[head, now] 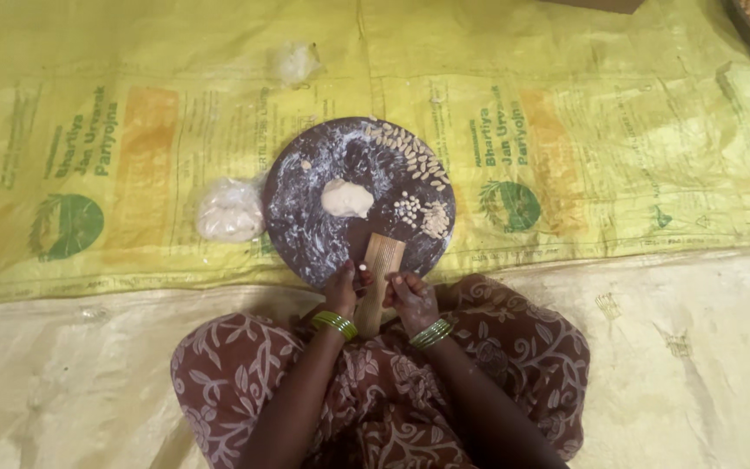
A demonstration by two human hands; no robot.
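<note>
Both hands close together, left (343,289) and right (411,300), fingers curled.

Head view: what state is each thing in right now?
Round board: flat, dusted with flour.
Dough lump: on the board, unshaped.
Shaped pieces: laid along the board's far edge.
Ridged wooden paddle: tilted, held by both hands.
Left hand: pinching a dough bit.
Right hand: steadying the paddle.
Bagged dough: beside the board.

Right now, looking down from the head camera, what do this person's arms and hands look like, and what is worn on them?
Both forearms are bare, with no sleeves in view. Each wrist carries a stack of thin green bangles: one set on the left wrist and one on the right wrist. The left hand and right hand wear no gloves; rings cannot be made out. Below the arms lies brown cloth with a pale floral print.
</note>
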